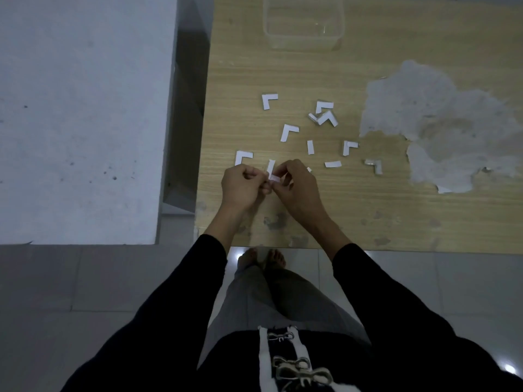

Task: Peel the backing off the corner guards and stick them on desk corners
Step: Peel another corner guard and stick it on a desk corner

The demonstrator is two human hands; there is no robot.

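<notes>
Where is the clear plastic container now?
The clear plastic container sits top centre in the head view, on the desk beyond the scattered corner guards.

Likely a room in a home: bare feet (pixel 261 257) on glossy floor tiles (pixel 85 278) before a worn wood-grain counter (pixel 368 210) with peeled veneer (pixel 438 123).

Dim, bluish wide-angle view; lamp glare spots on floor tiles (pixel 236 257); edges bowed, detail soft.

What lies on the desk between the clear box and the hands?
Head view: scattered white L-shaped and straight pieces on the desk, between box, left hand and right hand.
</notes>
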